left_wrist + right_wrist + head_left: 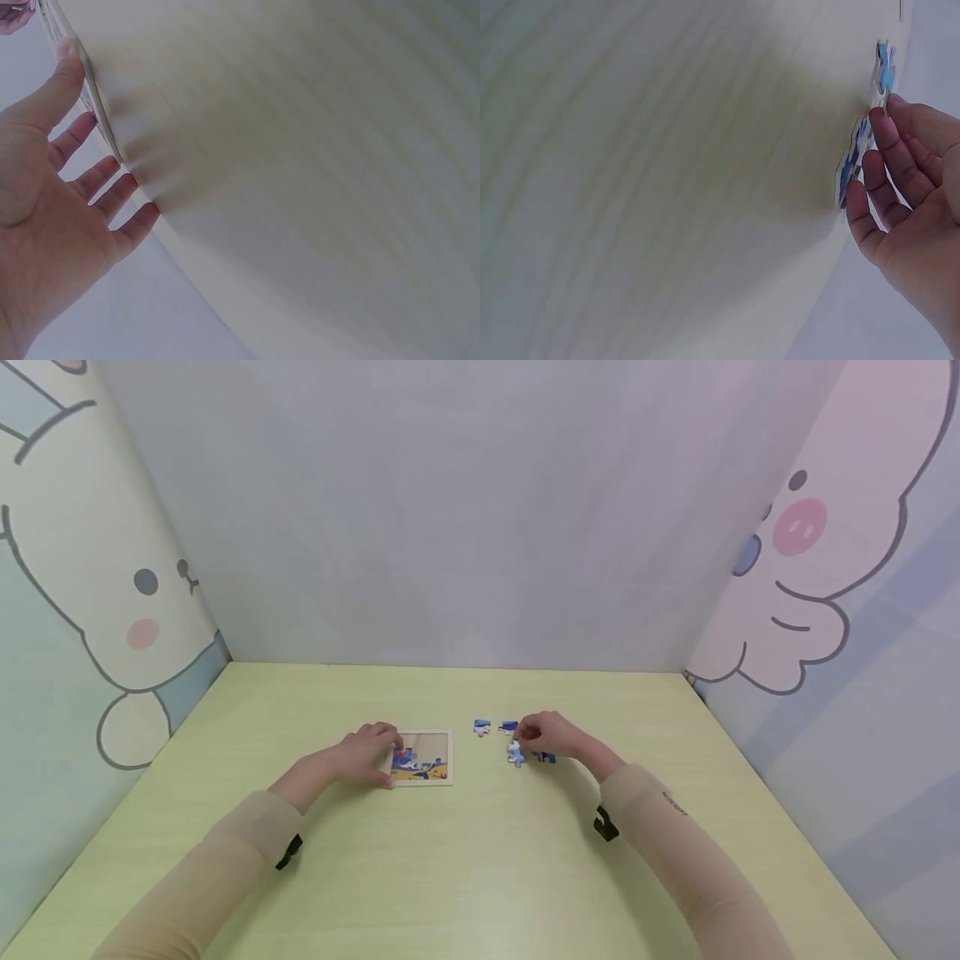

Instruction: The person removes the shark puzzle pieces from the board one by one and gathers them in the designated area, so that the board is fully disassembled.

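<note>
A jigsaw board (452,760) with a light wooden frame lies on the table, partly filled with sea-picture pieces along its lower and left parts. My left hand (365,754) rests at its left side, the thumb at the near left corner and the fingers spread over the left edge. In the left wrist view the fingers of the left hand (67,165) look mostly straight. To the right of the board, my right hand (553,735) pinches a small puzzle piece between thumb and index finger, largely hidden. Beneath its fingertips lies a light-blue puzzle piece (516,755).
Loose puzzle pieces lie round the right hand: a blue-and-white piece (482,727), a dark-blue piece (507,727) and a blue piece (546,757) partly under the hand. The pale yellow table (480,868) ends at a light backdrop (465,527) with cartoon animals on the side panels.
</note>
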Demonstrator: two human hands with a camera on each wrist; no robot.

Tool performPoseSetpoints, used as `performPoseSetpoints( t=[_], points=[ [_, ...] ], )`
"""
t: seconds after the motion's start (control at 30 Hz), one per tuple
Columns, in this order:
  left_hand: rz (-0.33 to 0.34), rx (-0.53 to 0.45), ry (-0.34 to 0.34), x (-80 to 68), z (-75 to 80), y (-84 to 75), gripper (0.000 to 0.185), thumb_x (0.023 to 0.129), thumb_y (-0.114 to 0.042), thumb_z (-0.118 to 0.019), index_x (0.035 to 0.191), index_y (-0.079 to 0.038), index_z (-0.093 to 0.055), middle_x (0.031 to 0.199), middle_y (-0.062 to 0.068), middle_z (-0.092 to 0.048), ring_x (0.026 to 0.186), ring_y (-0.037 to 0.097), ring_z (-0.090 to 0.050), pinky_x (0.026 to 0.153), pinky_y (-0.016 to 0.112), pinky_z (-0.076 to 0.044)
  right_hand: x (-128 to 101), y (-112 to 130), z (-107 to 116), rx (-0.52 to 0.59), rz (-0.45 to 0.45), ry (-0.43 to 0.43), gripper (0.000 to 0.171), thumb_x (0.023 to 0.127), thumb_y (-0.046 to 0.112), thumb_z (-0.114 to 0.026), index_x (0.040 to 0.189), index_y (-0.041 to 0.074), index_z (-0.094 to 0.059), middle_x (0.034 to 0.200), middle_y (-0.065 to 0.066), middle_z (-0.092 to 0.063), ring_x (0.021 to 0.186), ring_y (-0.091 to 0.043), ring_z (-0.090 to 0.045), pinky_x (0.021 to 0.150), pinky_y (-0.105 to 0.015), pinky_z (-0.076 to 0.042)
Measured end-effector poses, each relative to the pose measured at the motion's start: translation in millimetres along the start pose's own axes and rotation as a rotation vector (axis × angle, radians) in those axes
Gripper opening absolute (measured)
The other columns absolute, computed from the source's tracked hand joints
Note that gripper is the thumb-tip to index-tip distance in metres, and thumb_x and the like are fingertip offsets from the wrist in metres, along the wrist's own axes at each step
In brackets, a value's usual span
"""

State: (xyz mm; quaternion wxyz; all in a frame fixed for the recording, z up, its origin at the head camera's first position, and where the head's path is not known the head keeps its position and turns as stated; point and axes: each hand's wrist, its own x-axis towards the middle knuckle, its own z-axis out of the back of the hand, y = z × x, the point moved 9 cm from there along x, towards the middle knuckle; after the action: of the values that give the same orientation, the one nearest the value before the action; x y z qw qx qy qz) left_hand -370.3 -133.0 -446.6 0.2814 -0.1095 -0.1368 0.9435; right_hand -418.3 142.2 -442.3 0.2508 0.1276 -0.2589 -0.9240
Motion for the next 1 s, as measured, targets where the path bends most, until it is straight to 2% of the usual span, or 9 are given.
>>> performPoseSetpoints(
  t=[0.23,0.4,0.77,1.0],
  points=[
    [-0.009,0.002,-0.002,0.3,0.0,-1.0,0.054,0.078,-0.036,-0.076,0.121,-0.015,-0.052,0.142,0.019,-0.038,0.128,0.042,-0.036,0.099,0.062,-0.033,0.6,-5.1,0.1,-0.022,-0.018,-0.012,0.011,0.087,0.014,-0.068,0.097,0.013,-0.069,0.085,0.004,-0.065,0.075,-0.011,-0.053,0.072,-0.026,-0.047],
    [0.003,0.004,-0.001,0.1,-0.1,-0.5,0.053,0.078,-0.036,-0.076,0.120,-0.015,-0.052,0.142,0.019,-0.038,0.128,0.041,-0.035,0.099,0.061,-0.033,-0.1,0.1,5.3,-0.013,-0.005,-0.024,0.016,0.087,0.015,-0.068,0.103,0.012,-0.068,0.087,0.004,-0.063,0.077,-0.012,-0.053,0.071,-0.027,-0.046],
    [0.007,0.002,-0.012,-0.8,0.1,1.1,0.056,0.078,-0.037,-0.076,0.122,-0.012,-0.051,0.141,0.019,-0.039,0.127,0.041,-0.037,0.099,0.061,-0.034,-3.0,38.1,23.2,-0.017,0.093,-0.053,0.021,0.088,0.013,-0.067,0.108,0.007,-0.068,0.091,0.004,-0.065,0.085,-0.014,-0.055,0.073,-0.029,-0.048],
    [0.019,0.002,-0.024,-1.5,0.2,3.0,0.082,0.077,-0.037,-0.076,0.141,-0.005,-0.037,0.145,0.020,-0.035,0.133,0.043,-0.031,0.102,0.063,-0.030,-0.5,66.8,30.5,-0.032,0.147,-0.050,0.024,0.089,0.018,-0.065,0.110,0.007,-0.067,0.092,0.004,-0.065,0.087,-0.013,-0.056,0.071,-0.027,-0.049]
  ],
)
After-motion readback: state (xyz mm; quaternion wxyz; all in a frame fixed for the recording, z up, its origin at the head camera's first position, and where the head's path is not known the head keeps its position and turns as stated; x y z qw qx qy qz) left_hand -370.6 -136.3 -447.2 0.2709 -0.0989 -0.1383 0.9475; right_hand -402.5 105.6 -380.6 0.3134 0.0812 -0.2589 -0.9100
